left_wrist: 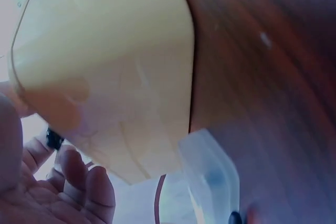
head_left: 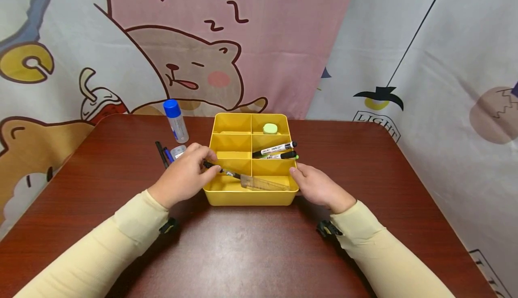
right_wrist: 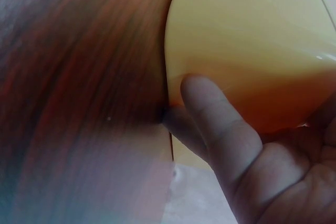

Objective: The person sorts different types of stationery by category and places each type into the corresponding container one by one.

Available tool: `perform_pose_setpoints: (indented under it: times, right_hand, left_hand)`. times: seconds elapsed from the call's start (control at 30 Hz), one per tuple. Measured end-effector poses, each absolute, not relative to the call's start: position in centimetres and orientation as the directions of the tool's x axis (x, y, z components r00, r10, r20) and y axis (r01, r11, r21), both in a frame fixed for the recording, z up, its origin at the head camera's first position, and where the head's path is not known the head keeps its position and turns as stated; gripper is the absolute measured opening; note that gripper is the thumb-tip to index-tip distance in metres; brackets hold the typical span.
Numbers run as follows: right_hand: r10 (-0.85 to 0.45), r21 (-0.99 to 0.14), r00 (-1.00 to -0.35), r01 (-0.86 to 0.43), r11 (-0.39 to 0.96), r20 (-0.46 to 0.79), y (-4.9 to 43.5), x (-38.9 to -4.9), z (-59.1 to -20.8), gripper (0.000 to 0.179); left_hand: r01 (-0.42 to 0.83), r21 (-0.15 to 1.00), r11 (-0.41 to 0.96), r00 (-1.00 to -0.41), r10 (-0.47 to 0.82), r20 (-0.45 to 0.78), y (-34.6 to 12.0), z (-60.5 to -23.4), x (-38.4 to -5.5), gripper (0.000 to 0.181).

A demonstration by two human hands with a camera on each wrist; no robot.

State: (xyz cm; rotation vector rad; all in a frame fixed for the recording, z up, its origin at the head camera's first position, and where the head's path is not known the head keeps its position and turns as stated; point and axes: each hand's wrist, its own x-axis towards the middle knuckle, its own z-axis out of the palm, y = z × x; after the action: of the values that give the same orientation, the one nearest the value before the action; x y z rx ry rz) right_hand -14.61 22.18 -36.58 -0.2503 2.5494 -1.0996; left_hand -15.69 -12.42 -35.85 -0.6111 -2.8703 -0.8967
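Note:
A yellow divided storage box (head_left: 251, 198) stands on the table in front of me. My left hand (head_left: 184, 174) is at its left rim and pinches a black pen (head_left: 233, 174) by one end, the pen slanting down over the front compartment. A clear ruler (head_left: 265, 183) lies in that front compartment, close to the pen's far end. At the right side, my right hand (head_left: 317, 185) grips the box wall, thumb at the rim and fingers (right_wrist: 210, 108) along the outside. Two black-capped white markers (head_left: 277, 149) lean in the middle right compartment.
A pale green block (head_left: 270, 129) sits in the back right compartment. Left of the box stand a blue-capped bottle (head_left: 176, 122) and a small clear case (head_left: 178, 151), with a black pen (head_left: 161, 153) and a blue pen (head_left: 168, 155) lying nearby. A printed curtain (head_left: 283, 42) hangs behind the table.

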Motion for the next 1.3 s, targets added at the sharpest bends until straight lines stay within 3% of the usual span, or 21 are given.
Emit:
perform_pose_setpoints:
  times: [0.4,0.83,1.3]
  right_hand:
    - [-0.292,-0.726,-0.924,-0.024,0.687,-0.246,22.1,-14.5,-36.6,0.048]
    - [-0.286,-0.738,-0.924,-0.006,0.675,-0.254,22.0,-14.5,-36.6,0.047]
    - [-0.286,-0.721,-0.927,-0.024,0.693,-0.244,22.0,-14.5,-36.5,0.046]
  left_hand:
    - [0.343,0.586,0.734,-0.938,0.305,0.166,-14.2,-35.1,-16.4,0.029]
    - [0.292,0.555,0.779,-0.956,0.253,0.148,-15.6,-34.4,-16.8,0.034]
    - [0.077,0.480,0.874,-0.997,0.074,0.025,-19.3,-34.8,-19.6,0.055]
